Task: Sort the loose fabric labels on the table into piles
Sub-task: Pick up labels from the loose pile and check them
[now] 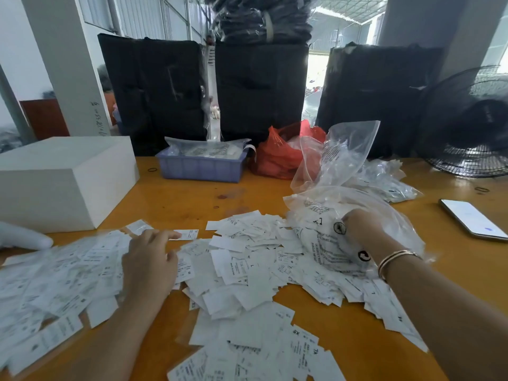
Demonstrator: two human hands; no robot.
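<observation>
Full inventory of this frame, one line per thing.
fabric labels: many, white, spread across near table
printed plastic bag: one, clear, under right hand
plastic bags: several, clear, far right
red bag: one, back centre
crate: one, lilac, back centre
box: one, white, left
phone: one, right edge
fan: one, black, far right
table: one, orange
left hand: on labels
right hand: grips printed plastic bag, bracelets on wrist

Garment warehouse: stacked black bundles (pixel 261 86)

"xs" on a label (pixel 296 331), "l" on another (pixel 252 266)
</observation>
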